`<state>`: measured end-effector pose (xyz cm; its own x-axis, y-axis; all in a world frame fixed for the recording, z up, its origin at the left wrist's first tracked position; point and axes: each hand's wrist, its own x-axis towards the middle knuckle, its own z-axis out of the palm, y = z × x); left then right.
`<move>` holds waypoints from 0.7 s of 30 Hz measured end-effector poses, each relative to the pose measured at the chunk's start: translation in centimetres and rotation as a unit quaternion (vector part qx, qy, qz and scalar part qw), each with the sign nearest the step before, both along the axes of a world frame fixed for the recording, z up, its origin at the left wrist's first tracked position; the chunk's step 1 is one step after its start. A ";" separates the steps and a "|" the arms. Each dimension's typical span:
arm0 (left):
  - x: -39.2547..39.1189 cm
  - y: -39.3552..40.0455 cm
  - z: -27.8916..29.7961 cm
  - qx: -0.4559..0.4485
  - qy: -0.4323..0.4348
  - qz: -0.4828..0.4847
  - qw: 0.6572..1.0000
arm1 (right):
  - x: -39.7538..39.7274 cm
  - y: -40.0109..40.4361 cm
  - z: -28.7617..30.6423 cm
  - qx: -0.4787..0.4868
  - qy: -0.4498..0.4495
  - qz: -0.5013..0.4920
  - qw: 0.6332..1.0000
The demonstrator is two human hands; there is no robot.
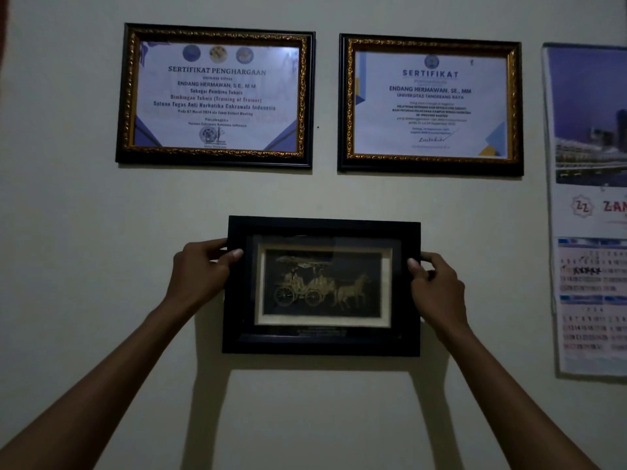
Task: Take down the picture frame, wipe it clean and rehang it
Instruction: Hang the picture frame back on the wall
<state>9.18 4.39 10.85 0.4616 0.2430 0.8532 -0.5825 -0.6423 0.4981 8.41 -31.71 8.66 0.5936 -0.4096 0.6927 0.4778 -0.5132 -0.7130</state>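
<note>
A black picture frame (321, 228) with a gold horse-and-carriage relief behind glass is held flat against the pale wall, at the centre of the head view. My left hand (200, 271) grips its left edge, thumb on the front and fingers behind. My right hand (436, 283) grips the right edge the same way. Both arms reach up from below. The frame's back and any hook are hidden.
Two gold-trimmed certificate frames hang above, one at the left (215, 96) and one at the right (430, 105). A wall calendar (590, 212) hangs at the far right, close to my right hand. Bare wall (101, 232) lies left of and below the frame.
</note>
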 end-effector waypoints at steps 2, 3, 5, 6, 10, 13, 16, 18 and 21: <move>0.0 0.0 -0.1 -0.008 0.002 -0.004 1.000 | 0.0 0.0 0.0 -0.002 0.001 -0.001 1.000; 0.1 -0.1 -0.2 -0.012 0.003 -0.006 1.000 | 0.0 0.0 0.1 -0.002 0.002 -0.003 1.000; 0.1 -0.1 -0.3 -0.013 0.006 -0.011 1.000 | -0.1 0.0 0.0 -0.001 0.001 -0.006 1.000; 0.1 -0.1 -0.3 -0.014 0.007 -0.013 1.000 | -0.1 0.0 0.0 0.000 0.001 -0.009 1.000; -0.2 -0.3 -0.4 -0.026 0.007 -0.016 1.000 | -0.2 0.1 0.0 0.000 0.003 -0.004 1.000; -0.5 -0.7 -0.5 -0.033 0.000 -0.016 0.999 | -0.3 0.1 0.0 0.000 0.002 0.002 1.000; -0.7 -0.9 -0.4 -0.035 -0.005 -0.010 0.999 | -0.4 0.1 0.0 -0.003 0.000 -0.006 1.000; -0.9 -1.1 -0.7 -0.039 -0.020 -0.004 0.999 | -0.5 0.3 -0.1 -0.009 0.000 -0.013 1.000; -1.3 -1.7 -1.9 0.010 -0.090 -0.018 0.996 | -0.9 0.8 -0.6 -0.031 -0.032 -0.041 0.998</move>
<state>7.86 2.71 8.97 0.3095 0.2108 0.9272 -0.6835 -0.6286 0.3711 7.50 -30.91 8.06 0.5144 -0.4097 0.7533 0.4756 -0.5947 -0.6482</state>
